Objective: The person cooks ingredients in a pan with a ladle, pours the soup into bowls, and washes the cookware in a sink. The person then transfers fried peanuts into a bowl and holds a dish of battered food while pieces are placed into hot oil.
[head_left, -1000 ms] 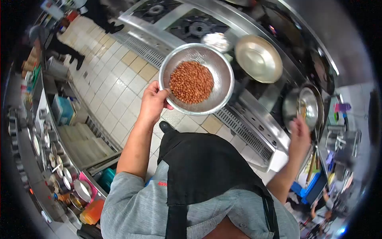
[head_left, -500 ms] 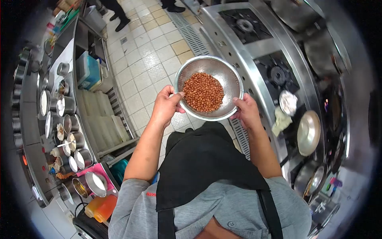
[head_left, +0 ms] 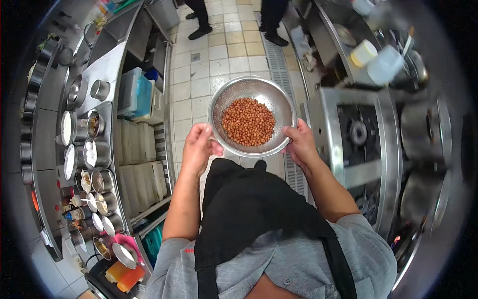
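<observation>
A round perforated metal colander [head_left: 282, 102] is held out in front of me. Reddish-brown nuts that look like peanuts [head_left: 247, 121] lie heaped in its bottom. On the right side, my right hand [head_left: 299, 144] grips the rim, thumb over the edge and fingers beneath. My left hand [head_left: 199, 145] is at the colander's lower left edge with thumb and fingers apart, not wrapped round the rim; whether a fingertip still touches it, I cannot tell.
To the left runs a counter [head_left: 105, 74] with several metal pots and containers. Gas burners [head_left: 358, 132] are on the right, beyond a steel edge. Two people's legs [head_left: 199, 20] stand ahead on the tiled floor [head_left: 189, 107]. A floor drain grate [head_left: 280, 74] runs alongside the stove.
My view has turned right, and more of the aisle's right side shows ahead. The left hand has loosened from the rim, while the right keeps its grip.
</observation>
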Demonstrator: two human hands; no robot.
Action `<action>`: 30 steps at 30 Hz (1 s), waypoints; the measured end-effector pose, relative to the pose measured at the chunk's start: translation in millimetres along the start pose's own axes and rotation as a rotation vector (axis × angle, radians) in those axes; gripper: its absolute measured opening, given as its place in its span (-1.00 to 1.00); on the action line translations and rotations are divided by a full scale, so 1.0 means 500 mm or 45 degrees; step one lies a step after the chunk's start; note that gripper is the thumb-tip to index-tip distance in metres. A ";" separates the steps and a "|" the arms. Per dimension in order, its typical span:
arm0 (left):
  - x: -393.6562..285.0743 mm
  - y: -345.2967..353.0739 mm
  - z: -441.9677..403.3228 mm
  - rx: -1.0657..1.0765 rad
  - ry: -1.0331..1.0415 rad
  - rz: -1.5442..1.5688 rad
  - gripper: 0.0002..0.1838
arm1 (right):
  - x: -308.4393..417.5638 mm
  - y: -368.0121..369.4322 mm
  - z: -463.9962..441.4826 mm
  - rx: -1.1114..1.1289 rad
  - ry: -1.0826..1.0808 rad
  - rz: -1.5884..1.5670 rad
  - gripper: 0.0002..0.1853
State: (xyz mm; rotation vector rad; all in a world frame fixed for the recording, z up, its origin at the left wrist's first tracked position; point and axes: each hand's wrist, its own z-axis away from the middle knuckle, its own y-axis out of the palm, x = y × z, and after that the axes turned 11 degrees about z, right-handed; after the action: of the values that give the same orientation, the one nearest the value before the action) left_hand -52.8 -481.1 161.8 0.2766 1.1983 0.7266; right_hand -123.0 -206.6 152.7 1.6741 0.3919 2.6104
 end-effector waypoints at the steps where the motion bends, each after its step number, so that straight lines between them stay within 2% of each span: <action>1: -0.025 -0.026 -0.016 -0.005 0.026 0.024 -0.82 | 0.027 0.022 -0.047 0.035 0.018 0.024 -0.82; 7: -0.097 -0.221 -0.199 -0.589 0.150 0.101 -0.80 | 0.126 0.088 -0.357 -0.009 -0.097 0.143 -0.86; 11: -0.189 -0.261 -0.383 -0.751 0.125 0.151 -0.82 | 0.207 0.137 -0.522 -0.118 -0.078 0.120 -0.85; 16: -0.334 -0.192 -0.723 -0.539 0.130 -0.053 -0.86 | 0.286 0.170 -0.679 -0.179 -0.159 0.085 -0.85; 18: -0.362 -0.167 -0.866 -0.324 0.136 -0.244 -0.83 | 0.320 0.184 -0.759 -0.224 -0.181 0.025 -0.85; 19: -0.360 -0.173 -0.935 -0.318 0.136 -0.247 -0.83 | 0.339 0.191 -0.802 -0.228 -0.185 0.022 -0.85; 22: -0.282 -0.279 -1.142 -0.254 -0.054 -0.617 -0.79 | 0.381 0.187 -0.931 -0.188 -0.196 0.070 -0.87; 25: -0.217 -0.388 -1.203 -0.406 -0.276 -1.119 -0.68 | 0.442 0.188 -1.090 -0.145 -0.224 0.108 -0.88; 26: -0.187 -0.429 -1.195 -0.555 -0.362 -1.142 -0.64 | 0.464 0.195 -1.145 -0.155 -0.230 0.100 -0.89; 27: -0.085 -0.604 -1.206 -0.519 -0.360 -1.345 -0.65 | 0.488 0.205 -1.201 -0.145 -0.255 0.093 -0.89; 28: -0.122 -0.566 -1.149 -0.121 -0.307 -1.506 -0.64 | 0.514 0.215 -1.257 -0.157 -0.236 0.122 -0.89; 29: -0.111 -0.544 -1.108 -0.416 -0.557 -1.282 -0.60 | 0.536 0.222 -1.306 -0.166 -0.207 0.155 -0.89; 30: -0.095 -0.580 -1.089 0.024 -0.553 -2.078 -0.47 | 0.564 0.234 -1.368 -0.159 -0.207 0.155 -0.89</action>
State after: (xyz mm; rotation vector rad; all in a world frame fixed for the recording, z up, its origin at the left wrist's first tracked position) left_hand -453.7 -822.9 -162.4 -0.5110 0.6624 -0.7459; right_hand -842.3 -416.0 159.6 1.9052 0.1240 2.4930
